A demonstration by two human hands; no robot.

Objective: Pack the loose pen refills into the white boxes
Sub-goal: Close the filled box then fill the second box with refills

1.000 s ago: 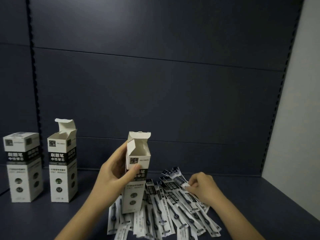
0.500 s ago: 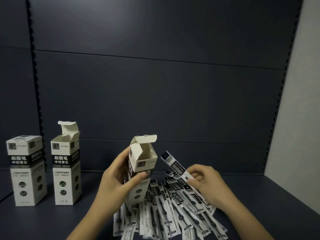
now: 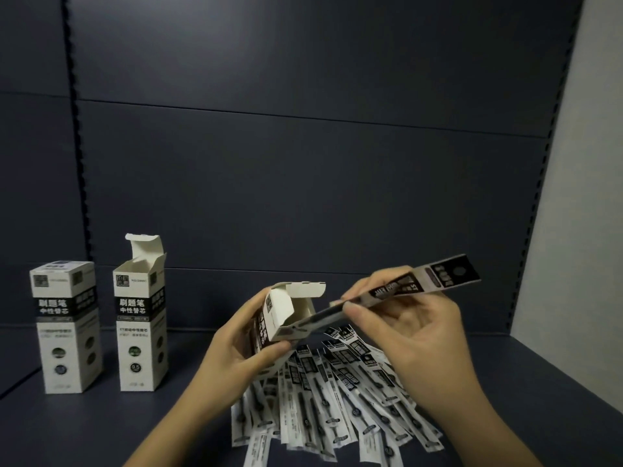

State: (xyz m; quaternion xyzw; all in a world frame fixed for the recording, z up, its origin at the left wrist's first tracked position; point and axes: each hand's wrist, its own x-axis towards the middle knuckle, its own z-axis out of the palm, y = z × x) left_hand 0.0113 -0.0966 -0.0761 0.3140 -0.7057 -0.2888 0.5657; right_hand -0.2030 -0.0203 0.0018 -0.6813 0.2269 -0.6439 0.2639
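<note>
Plenty of open shelf (image 3: 526, 375) lower right; two upright boxes (image 3: 140, 318) blocking lower left, refill pile (image 3: 337, 399) hogging bottom centre, back panel (image 3: 303, 163) right behind.

Closed box (image 3: 65, 328): "刷题笔 中性替芯" is printed on the black band. Open box (image 3: 140, 326): the same wording, "0.5" in a circle. Held refill sleeve (image 3: 421, 287): "ST" is legible.
</note>
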